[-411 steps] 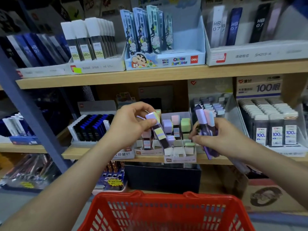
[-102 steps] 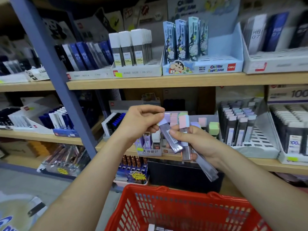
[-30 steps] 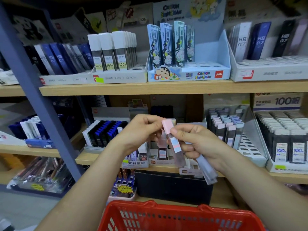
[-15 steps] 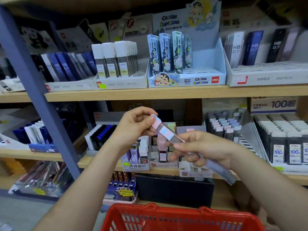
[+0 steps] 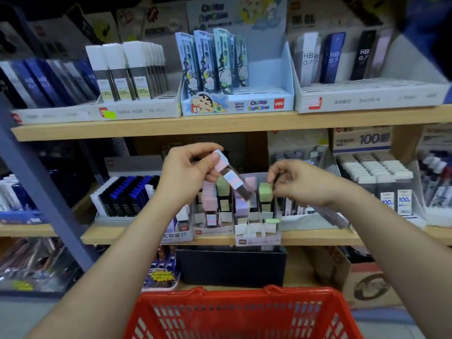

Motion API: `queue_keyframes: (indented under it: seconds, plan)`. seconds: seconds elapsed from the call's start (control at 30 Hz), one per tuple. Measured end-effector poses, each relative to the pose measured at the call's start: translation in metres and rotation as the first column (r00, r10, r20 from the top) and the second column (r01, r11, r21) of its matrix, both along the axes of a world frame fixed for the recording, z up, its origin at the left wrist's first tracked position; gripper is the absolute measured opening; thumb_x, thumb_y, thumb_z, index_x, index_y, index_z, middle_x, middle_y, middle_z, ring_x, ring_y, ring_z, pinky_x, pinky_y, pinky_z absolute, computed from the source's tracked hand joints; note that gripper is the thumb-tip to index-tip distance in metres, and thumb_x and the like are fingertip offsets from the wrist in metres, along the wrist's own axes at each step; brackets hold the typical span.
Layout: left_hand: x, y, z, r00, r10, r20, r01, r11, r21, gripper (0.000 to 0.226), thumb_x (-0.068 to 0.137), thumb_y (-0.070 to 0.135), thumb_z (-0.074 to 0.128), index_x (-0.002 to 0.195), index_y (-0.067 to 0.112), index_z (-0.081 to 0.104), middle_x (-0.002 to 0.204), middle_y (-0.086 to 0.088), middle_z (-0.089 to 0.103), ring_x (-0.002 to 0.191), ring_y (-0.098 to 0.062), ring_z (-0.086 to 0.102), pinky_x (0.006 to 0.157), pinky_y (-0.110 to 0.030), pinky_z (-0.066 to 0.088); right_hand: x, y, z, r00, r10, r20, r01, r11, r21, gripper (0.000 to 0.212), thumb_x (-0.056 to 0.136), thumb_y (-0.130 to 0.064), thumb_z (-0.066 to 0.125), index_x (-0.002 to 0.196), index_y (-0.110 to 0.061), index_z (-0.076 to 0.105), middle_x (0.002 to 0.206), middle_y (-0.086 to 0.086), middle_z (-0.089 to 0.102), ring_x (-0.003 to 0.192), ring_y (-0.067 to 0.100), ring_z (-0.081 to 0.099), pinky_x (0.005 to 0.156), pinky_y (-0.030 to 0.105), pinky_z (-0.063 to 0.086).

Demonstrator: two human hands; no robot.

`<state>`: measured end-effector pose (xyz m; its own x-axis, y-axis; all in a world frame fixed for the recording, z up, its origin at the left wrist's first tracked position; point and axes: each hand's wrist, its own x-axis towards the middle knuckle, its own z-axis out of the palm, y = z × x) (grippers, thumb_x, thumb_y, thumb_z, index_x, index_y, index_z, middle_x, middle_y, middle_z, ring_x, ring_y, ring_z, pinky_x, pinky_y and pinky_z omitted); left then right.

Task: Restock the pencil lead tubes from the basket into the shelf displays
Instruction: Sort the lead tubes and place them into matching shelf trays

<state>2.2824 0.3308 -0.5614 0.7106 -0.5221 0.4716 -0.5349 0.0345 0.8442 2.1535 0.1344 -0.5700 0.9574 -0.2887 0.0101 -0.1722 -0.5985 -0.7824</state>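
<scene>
We're looking at the left hand (image 5: 190, 176) up in front of the middle shelf (image 5: 313, 237), thumb and fingers pinching a pink-capped lead tube (image 5: 230, 178) near its cap. The tube is tilted, cap up and to the left, dark lower end pointing down to the right. It hangs in the air just over the pastel display tray (image 5: 256, 239), above the rows of pink, lilac and green caps. It touches none of them that we can make out. Over on the right, the right hand (image 5: 302, 185) has its fingers curled in tight around a second tube (image 5: 332, 216). That one is blurred, a smoky strip running out below the wrist toward the lower right. The two hands are apart, with the tray's green caps showing between them. Down at the near edge we've got the red basket (image 5: 234, 293), its rim just below both forearms, and we cannot see what lies inside. Left of the pastel tray sits a rack of black and blue tubes (image 5: 127, 194), and to the right stands a block of grey tubes labelled 100 (image 5: 381, 178). On the upper shelf (image 5: 171, 127) stands the cartoon display box (image 5: 237, 105), with white-capped tubes (image 5: 127, 69) to its left.
</scene>
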Motion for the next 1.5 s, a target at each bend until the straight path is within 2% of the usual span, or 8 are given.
queue_keyframes:
  seconds: [0.2,0.53,0.73,0.93,1.17,1.3,1.4,1.5]
  plan:
    - [-0.006,-0.034,-0.003,0.965,0.111,0.239,-0.132,0.988,0.076,0.023,0.094,0.011,0.060,0.110,0.022,0.071,0.095,0.001,0.067,0.077,-0.007,0.067,0.073,-0.023,0.058,-0.004,-0.008,0.004,0.989,-0.121,0.085,0.019,0.674,0.739,0.035,0.080,0.019,0.033,0.086,-0.012,0.048,0.086,0.016,0.053,0.057,0.015,0.048,0.043,0.020,0.037]
    - [-0.005,-0.068,-0.019,0.895,0.050,0.443,-0.246,0.884,0.397,0.028,0.097,0.014,0.055,0.120,0.020,0.068,0.115,-0.002,0.067,0.106,-0.016,0.060,0.095,-0.028,0.047,-0.002,-0.010,-0.012,0.996,-0.084,-0.026,0.088,0.963,0.255,0.027,0.091,-0.004,0.057,0.112,-0.020,0.061,0.076,0.006,0.054,0.057,0.013,0.043,0.043,0.023,0.034]
    - [0.002,-0.073,-0.029,0.919,0.071,0.387,-0.268,0.833,0.484,0.027,0.095,0.013,0.057,0.118,0.021,0.069,0.117,0.000,0.068,0.110,-0.016,0.061,0.091,-0.018,0.041,-0.003,-0.012,-0.015,0.995,-0.102,0.014,0.084,0.884,0.460,0.031,0.086,0.009,0.045,0.105,-0.010,0.062,0.080,0.011,0.053,0.055,0.012,0.044,0.044,0.022,0.036]
    - [0.002,-0.082,-0.040,0.890,0.034,0.455,-0.293,0.807,0.513,0.024,0.092,0.013,0.061,0.114,0.018,0.071,0.119,-0.001,0.067,0.113,-0.018,0.057,0.095,-0.024,0.043,-0.004,-0.019,-0.021,0.985,-0.161,0.063,0.032,0.526,0.850,0.038,0.075,0.014,0.031,0.098,-0.004,0.056,0.075,0.013,0.056,0.052,0.015,0.046,0.046,0.023,0.039]
    - [-0.002,-0.087,-0.036,0.808,-0.023,0.588,-0.354,0.779,0.517,0.032,0.099,0.016,0.046,0.125,0.023,0.064,0.121,-0.002,0.063,0.113,-0.022,0.050,0.090,-0.024,0.037,0.003,-0.013,-0.023,0.952,-0.287,0.107,-0.066,0.147,0.987,0.015,0.090,-0.005,0.038,0.089,-0.012,0.051,0.059,0.000,0.042,0.040,0.008,0.033,0.033,0.017,0.028]
    - [-0.040,-0.076,-0.013,0.963,-0.036,0.267,-0.076,0.915,0.396,0.011,0.094,0.032,0.057,0.094,0.026,0.066,0.081,0.007,0.073,0.075,-0.005,0.067,0.078,-0.030,0.056,0.003,-0.007,-0.017,0.923,-0.335,0.189,-0.187,0.038,0.982,0.018,0.090,-0.010,0.039,0.080,-0.013,0.053,0.046,-0.006,0.030,0.033,0.007,0.028,0.029,0.017,0.022]
    - [-0.069,-0.070,-0.012,0.986,-0.165,-0.037,0.164,0.880,0.445,0.031,0.083,0.049,0.064,0.085,0.020,0.054,0.065,-0.004,0.070,0.056,-0.015,0.065,0.055,-0.035,0.054,0.006,0.001,-0.012,0.874,-0.441,0.202,-0.225,0.001,0.974,0.019,0.089,-0.009,0.039,0.075,-0.011,0.051,0.043,-0.005,0.029,0.033,0.008,0.026,0.032,0.016,0.023]
    - [-0.080,-0.067,-0.014,0.967,-0.177,-0.183,0.233,0.905,0.357,0.030,0.082,0.031,0.074,0.086,0.016,0.049,0.062,-0.008,0.066,0.051,-0.014,0.061,0.048,-0.028,0.047,0.010,0.010,-0.011,0.853,-0.486,0.191,-0.226,-0.013,0.974,0.015,0.088,-0.009,0.040,0.076,-0.012,0.049,0.046,-0.004,0.030,0.037,0.009,0.026,0.035,0.017,0.025]
